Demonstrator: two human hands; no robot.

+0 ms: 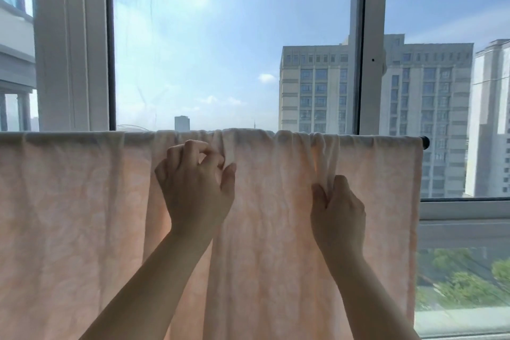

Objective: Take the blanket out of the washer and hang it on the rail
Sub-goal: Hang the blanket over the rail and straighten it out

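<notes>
**Blanket on rail: spreading stage**

The pale peach blanket (82, 215) is already draped over the rail (425, 141), which runs across the window (220, 50) at chest height from where I stand. The washer is not in view, so removal from it counts as done. The cloth covers the rail from the left edge of view to just short of the black end cap on the right.

Condition of the 2 hands:
- The left hand (197, 188) has its fingers curled and pinches a fold of blanket just below the rail, near the middle.
- The right hand (338, 207) pinches a second vertical fold between thumb and fingers, lower down and to the right.

Between and above the hands the fabric is bunched into several pleats along the rail; to the left it hangs flat.

Judgement: the task is nearly complete. What remains is to draw out the gathered middle section, then release.
</notes>
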